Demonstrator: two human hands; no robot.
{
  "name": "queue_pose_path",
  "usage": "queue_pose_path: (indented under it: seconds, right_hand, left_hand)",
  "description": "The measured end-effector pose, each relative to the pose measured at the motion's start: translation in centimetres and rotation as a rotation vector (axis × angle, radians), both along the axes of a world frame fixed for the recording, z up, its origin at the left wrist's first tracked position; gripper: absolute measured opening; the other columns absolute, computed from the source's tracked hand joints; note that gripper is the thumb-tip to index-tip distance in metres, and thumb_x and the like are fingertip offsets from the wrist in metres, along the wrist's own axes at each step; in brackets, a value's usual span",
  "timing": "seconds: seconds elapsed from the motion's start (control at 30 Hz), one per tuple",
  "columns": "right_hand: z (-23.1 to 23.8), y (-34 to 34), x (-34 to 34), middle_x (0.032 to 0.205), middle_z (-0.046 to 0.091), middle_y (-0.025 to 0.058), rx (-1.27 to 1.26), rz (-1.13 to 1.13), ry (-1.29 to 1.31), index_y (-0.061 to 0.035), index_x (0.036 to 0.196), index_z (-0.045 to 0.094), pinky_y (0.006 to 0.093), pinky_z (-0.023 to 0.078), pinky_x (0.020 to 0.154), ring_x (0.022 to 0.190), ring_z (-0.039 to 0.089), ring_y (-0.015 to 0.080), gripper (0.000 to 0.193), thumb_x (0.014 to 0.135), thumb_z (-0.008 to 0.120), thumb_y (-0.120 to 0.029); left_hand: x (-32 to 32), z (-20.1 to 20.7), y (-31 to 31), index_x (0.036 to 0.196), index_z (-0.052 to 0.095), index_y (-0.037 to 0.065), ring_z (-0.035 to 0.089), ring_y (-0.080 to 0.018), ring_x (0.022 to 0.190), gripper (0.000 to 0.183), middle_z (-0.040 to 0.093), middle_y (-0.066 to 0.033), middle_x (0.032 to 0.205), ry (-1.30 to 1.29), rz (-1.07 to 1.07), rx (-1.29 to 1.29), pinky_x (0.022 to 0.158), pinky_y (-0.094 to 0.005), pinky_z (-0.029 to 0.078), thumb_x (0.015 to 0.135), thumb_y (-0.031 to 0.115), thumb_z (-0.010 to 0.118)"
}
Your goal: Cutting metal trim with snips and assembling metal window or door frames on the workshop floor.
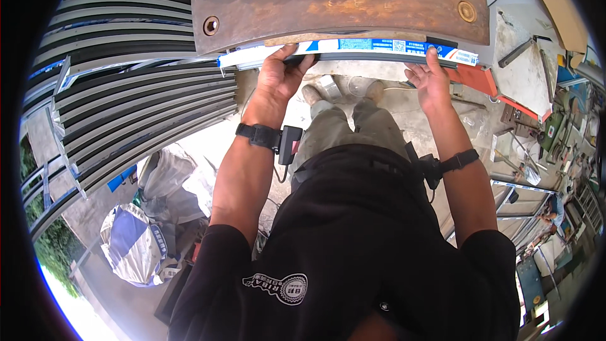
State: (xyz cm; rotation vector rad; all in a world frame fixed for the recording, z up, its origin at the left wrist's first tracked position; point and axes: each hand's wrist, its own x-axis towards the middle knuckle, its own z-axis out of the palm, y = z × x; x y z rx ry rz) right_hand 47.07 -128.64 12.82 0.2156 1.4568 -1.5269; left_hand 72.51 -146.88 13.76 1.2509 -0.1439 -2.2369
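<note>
A long aluminium profile (363,57), grey with white-and-blue protective film on top, lies crosswise along the near edge of a rusty steel plate (341,0). Near its left end, my left hand (282,79) is closed on it, thumb over the film. Toward its right end, my right hand (432,83) holds the same profile, thumb on the film and fingers curled at the underside. Between the profile and the plate shows a thin brown strip (398,36). Parts of the fingers are hidden by the profile.
Stacked dark and silver profiles (139,110) fill a rack to the left. Below them lies a blue-and-white sack (136,246). A red steel beam (473,79) stands right of the plate. Tools and frames crowd the far right, where another person (555,213) is partly visible.
</note>
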Motion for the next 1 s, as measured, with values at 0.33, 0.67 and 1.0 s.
queue_pose_path:
  seconds: [0.33,0.67,1.0]
  right_hand:
    - [-0.56,0.13,0.23,0.106,0.057,0.0064,-0.007,-0.005,0.003,-0.0069,0.115,0.048,0.0391,0.047,0.079,0.098,0.056,0.0237,0.056,0.079,0.069,-0.045]
    - [-0.54,-0.08,0.56,0.115,0.052,0.0104,-0.023,0.005,0.052,-0.006,0.118,0.047,0.044,0.042,0.089,0.11,0.049,0.0278,0.062,0.08,0.064,-0.051]
    - [-0.66,0.15,0.49,0.111,0.053,0.0105,-0.065,0.014,0.035,-0.0053,0.122,0.041,0.0408,0.046,0.082,0.103,0.054,0.0274,0.063,0.081,0.065,-0.047]
  left_hand:
    - [0.09,-0.15,-0.13,0.1,0.051,-0.006,0.057,-0.0351,0.099,0.018,0.054,-0.0204,0.105,-0.027,0.022,0.103,0.082,-0.04,0.057,0.086,0.005,0.054]
    - [0.03,-0.09,-0.05,0.108,0.043,-0.01,0.049,-0.0423,0.109,0.028,0.042,-0.0303,0.121,0.0,0.021,0.011,0.088,-0.0393,0.053,0.086,0.004,0.052]
    - [-0.11,0.25,-0.17,0.102,0.05,-0.005,0.057,-0.0319,0.099,0.018,0.054,-0.0187,0.107,-0.061,0.042,0.105,0.084,-0.0408,0.055,0.086,0.004,0.053]
